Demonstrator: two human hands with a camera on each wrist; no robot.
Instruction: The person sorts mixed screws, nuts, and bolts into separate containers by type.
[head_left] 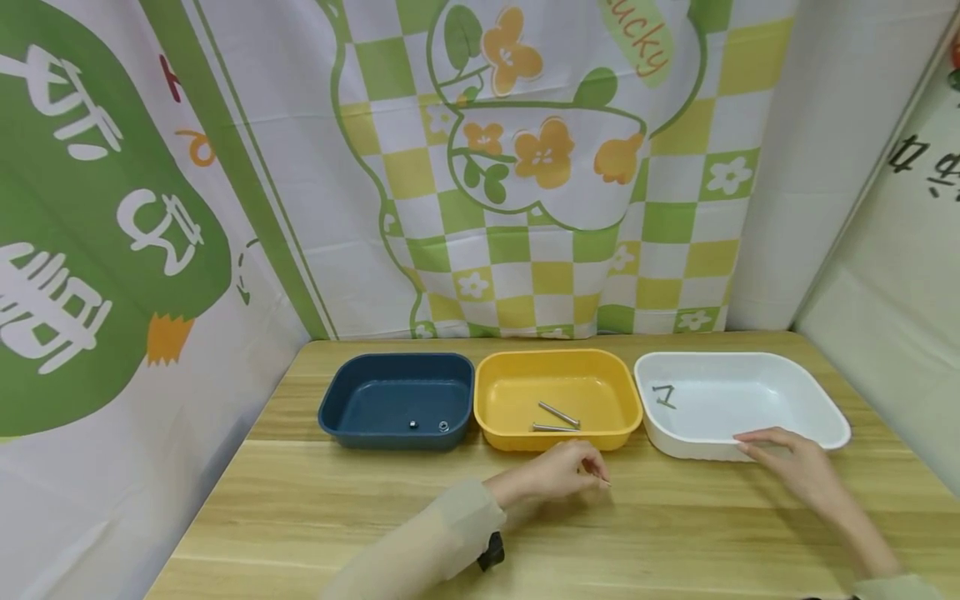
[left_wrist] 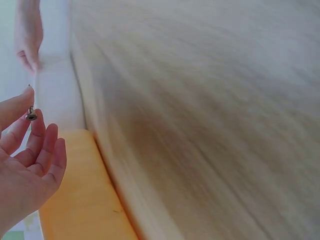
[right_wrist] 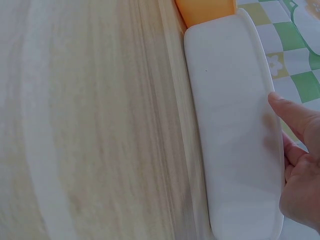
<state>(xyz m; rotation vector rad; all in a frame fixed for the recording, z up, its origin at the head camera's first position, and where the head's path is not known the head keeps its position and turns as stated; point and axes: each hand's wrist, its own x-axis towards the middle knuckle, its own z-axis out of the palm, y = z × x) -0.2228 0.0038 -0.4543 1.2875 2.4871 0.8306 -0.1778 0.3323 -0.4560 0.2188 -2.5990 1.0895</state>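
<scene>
My left hand (head_left: 558, 472) is over the table in front of the yellow tray (head_left: 502, 437). Between thumb and fingertips it pinches a small screw (left_wrist: 31, 116), whose head shows in the left wrist view. At the white tray (head_left: 697, 447), my right hand (head_left: 802, 471) grips the near rim, with the thumb on the outer wall and the other fingers over the inside. A few small screws (head_left: 665, 402) lie at the left end of the white tray. Two long bolts (head_left: 558, 414) rest in the yellow tray.
To the left, a dark blue tray (head_left: 360, 439) holds two nuts (head_left: 443, 427). All three trays stand in a row along the back of the wooden table (head_left: 300, 517). Behind them hangs a patterned curtain (head_left: 525, 275), with more printed cloth at both sides.
</scene>
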